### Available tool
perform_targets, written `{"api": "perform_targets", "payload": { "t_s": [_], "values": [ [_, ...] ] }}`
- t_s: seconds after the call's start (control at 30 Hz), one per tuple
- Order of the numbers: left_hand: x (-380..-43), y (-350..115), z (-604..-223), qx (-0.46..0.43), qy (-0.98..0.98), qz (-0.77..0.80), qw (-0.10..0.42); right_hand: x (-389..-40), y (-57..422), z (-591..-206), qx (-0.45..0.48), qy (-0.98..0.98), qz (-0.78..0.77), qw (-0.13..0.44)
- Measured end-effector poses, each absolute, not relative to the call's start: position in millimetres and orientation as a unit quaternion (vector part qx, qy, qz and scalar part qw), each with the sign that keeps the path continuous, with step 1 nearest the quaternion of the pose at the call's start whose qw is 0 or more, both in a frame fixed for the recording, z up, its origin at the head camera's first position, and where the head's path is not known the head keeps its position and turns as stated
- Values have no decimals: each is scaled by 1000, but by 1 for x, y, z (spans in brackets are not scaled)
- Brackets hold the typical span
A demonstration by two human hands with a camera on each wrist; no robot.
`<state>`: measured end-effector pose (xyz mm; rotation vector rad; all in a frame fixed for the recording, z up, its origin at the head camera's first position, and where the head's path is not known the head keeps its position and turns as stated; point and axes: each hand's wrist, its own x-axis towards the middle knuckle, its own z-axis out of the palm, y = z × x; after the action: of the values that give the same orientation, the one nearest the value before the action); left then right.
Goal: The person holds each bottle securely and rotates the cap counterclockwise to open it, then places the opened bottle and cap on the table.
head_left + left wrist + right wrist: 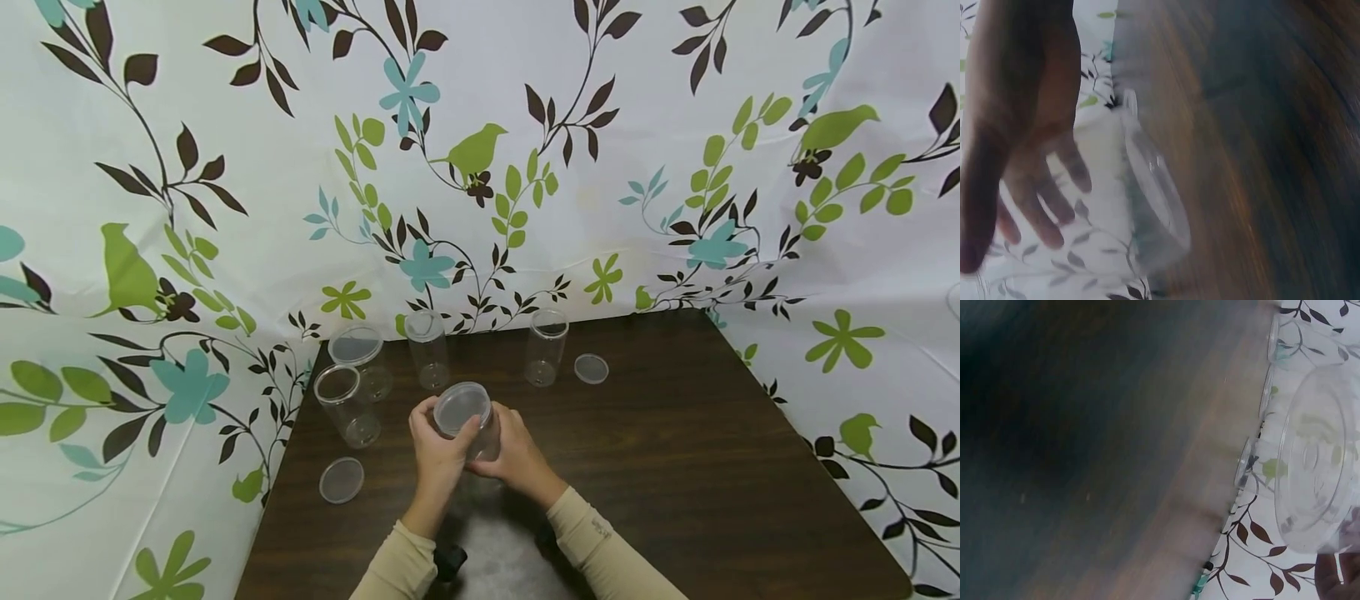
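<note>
Both hands hold a clear round jar (487, 443) over the table, with a translucent lid (459, 403) on its top. My left hand (441, 454) is round the jar's left side, its thumb lying over the lid's near rim. From the right, my right hand (521, 458) grips the jar's side lower down. The left wrist view is blurred; the left hand (1029, 150) appears there with spread fingers beside clear plastic. In the right wrist view, a large clear oval of the jar (1316, 462) shows above fingers of the right hand (1335, 578).
At the table's back left stand a wide clear jar (375, 382), an uncovered jar (348, 412) and a slim jar (429, 354). Another slim jar (546, 350) stands farther right. Loose lids lie at the left (341, 481) and back right (592, 369). A patterned curtain (480, 208) borders the dark table (690, 467).
</note>
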<state>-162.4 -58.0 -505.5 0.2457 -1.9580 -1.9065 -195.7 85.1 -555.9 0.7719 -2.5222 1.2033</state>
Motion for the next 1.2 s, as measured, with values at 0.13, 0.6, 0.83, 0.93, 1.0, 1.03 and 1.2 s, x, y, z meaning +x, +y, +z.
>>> {"api": "perform_targets", "payload": {
  "t_s": [0.13,0.6,0.83,0.93,1.0,1.03,1.2],
  "values": [
    [-161,-52,-506,82,-693,-685,209,-196,84,-556,257,-865,413,125],
    [-167,-92,-520,-128,-607,-783,31,-213,122,-553,369,-732,555,-140],
    [-178,-115,-528,-231,-546,-799,-103,-214,127,-555,393,-697,568,-193],
    [-179,-117,-530,-248,-540,-796,-114,-214,126,-554,397,-687,574,-202],
    [-178,-117,-530,-247,-546,-794,-99,-214,125,-554,394,-694,572,-190],
    [-177,-115,-529,-240,-552,-794,-86,-213,123,-553,390,-702,569,-178],
    [-170,-99,-518,-158,-634,-756,25,-209,112,-551,350,-764,536,-76]
  ]
}}
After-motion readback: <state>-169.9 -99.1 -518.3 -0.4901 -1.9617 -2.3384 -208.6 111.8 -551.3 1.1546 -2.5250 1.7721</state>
